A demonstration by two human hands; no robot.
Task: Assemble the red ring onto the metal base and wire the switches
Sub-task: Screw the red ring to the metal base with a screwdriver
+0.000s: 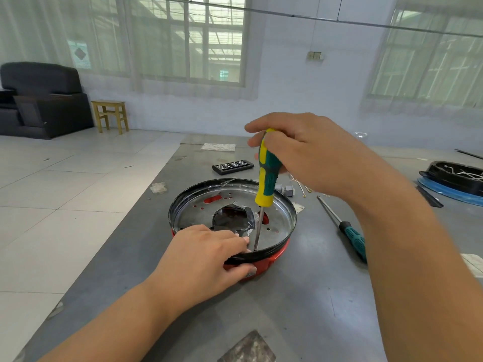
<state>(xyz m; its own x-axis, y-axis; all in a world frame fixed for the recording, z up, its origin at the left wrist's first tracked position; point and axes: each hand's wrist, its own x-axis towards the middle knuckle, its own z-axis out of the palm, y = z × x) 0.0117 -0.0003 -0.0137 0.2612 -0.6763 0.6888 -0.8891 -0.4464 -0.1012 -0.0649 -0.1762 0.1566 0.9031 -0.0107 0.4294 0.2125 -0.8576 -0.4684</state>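
A round metal base (281, 226) with a black-taped rim lies on the grey table, and the red ring (274, 259) shows under its near edge. My left hand (206, 259) grips that near rim, fingers inside and thumb on the red ring. My right hand (311, 155) holds a yellow-and-green screwdriver (266, 178) upright. Its shaft tip meets the base floor just inside the near rim, beside my left fingertips. Two small grey switches (286, 189) and loose wires (300, 184) lie behind the base, partly hidden by my right hand.
A second green-handled screwdriver (347, 231) lies right of the base. A black bit case (232, 166) sits behind it. A black part on a blue ring (454, 181) stands at the far right. The table's left edge (146, 205) drops to a tiled floor.
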